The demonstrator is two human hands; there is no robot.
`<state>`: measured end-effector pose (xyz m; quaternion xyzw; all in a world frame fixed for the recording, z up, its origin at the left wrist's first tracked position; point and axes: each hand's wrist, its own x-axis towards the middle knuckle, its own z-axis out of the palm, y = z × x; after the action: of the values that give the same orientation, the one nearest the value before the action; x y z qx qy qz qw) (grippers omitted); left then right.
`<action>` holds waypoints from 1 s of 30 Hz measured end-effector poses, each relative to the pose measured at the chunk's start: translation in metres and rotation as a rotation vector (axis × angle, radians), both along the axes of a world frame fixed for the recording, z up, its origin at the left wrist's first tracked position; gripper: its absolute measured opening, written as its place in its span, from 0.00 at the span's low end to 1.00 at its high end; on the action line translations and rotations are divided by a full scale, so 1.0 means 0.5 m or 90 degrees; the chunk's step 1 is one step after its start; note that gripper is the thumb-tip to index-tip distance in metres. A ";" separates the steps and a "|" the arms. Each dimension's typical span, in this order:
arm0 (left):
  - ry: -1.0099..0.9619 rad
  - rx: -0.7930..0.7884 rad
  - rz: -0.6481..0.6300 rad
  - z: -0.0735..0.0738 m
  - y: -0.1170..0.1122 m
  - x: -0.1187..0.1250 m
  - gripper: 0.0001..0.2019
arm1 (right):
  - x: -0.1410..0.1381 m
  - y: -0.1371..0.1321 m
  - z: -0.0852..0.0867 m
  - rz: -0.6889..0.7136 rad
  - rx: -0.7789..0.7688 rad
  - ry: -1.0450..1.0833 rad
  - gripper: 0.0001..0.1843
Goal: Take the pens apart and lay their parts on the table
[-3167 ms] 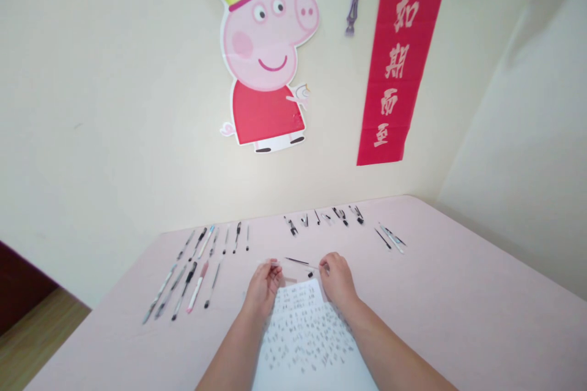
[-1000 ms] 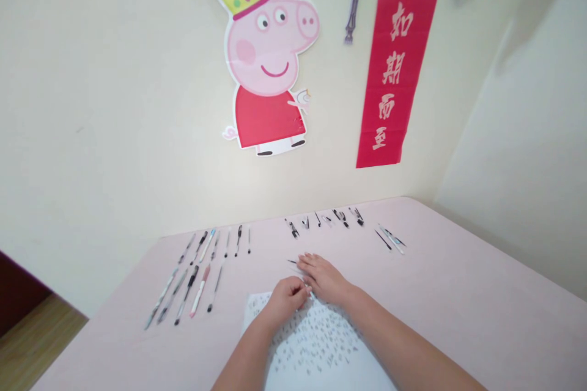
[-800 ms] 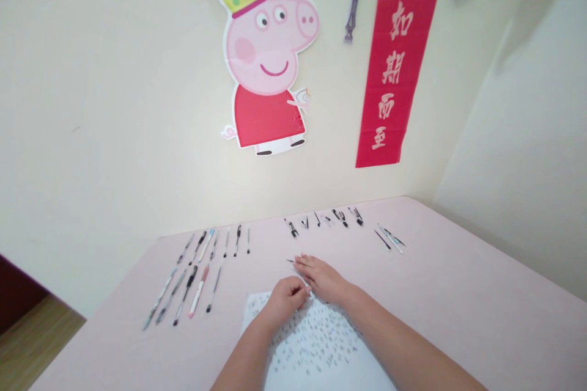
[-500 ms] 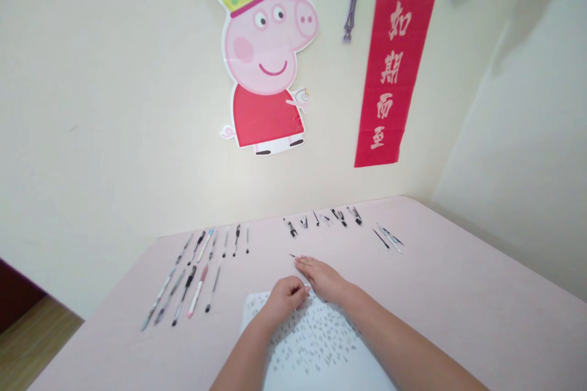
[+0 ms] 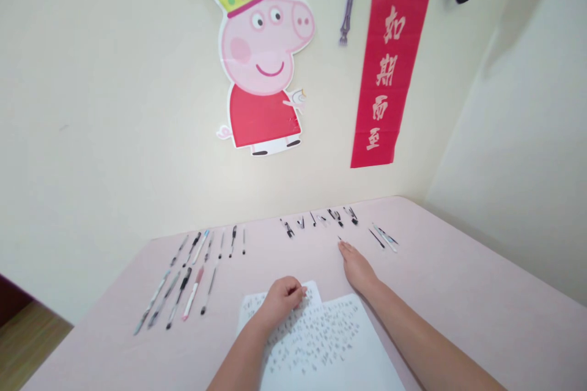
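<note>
- right hand (image 5: 358, 265) is off the paper, out over the table (image 5: 458, 299), fingers fairly straight and pressed together. a thin dark tip (image 5: 340, 237) pokes out just past the fingertips, the rest is hidden, so can't tell if it's gripped or just covered.
- left hand (image 5: 287, 294) is over the written sheets (image 5: 337, 342), fingers curled in with the thumb close. can't tell if there's anything in there. my guess is that spot just keeps it near the middle.
- pens (image 5: 185, 290) lie in two rows on the left, side by side with gaps, probably so each one's easy to pick out.
- small pen parts (image 5: 335, 217) sit in little clusters at the back, maybe to stop them mixing.
- a few thin sticks (image 5: 384, 238) lie close together right of those.
</note>
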<state>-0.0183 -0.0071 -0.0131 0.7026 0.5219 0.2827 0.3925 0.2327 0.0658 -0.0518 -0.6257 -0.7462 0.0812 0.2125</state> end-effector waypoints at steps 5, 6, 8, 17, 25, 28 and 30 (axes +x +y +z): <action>0.005 0.004 -0.003 0.000 0.001 -0.001 0.14 | 0.045 0.016 -0.009 -0.067 0.020 -0.054 0.30; 0.006 0.004 -0.002 0.000 0.001 -0.001 0.14 | 0.050 0.019 -0.010 -0.075 0.026 -0.056 0.30; 0.009 0.004 -0.004 -0.001 0.001 -0.001 0.14 | 0.059 0.025 -0.012 -0.092 0.041 -0.057 0.30; 0.010 0.002 -0.007 0.005 -0.001 -0.001 0.16 | 0.074 0.043 -0.012 -0.111 0.075 -0.009 0.30; 0.004 -0.002 0.003 0.001 0.000 0.001 0.15 | 0.075 0.046 -0.004 -0.122 0.073 -0.012 0.29; 0.004 -0.002 0.002 0.001 0.000 0.001 0.14 | 0.076 0.049 -0.004 -0.125 0.076 -0.022 0.28; 0.004 -0.003 0.004 0.002 -0.001 0.000 0.14 | 0.076 0.050 -0.004 -0.127 0.083 -0.027 0.28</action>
<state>-0.0181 -0.0075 -0.0120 0.7009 0.5261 0.2807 0.3914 0.2708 0.0910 -0.0538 -0.6832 -0.6884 -0.0024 0.2436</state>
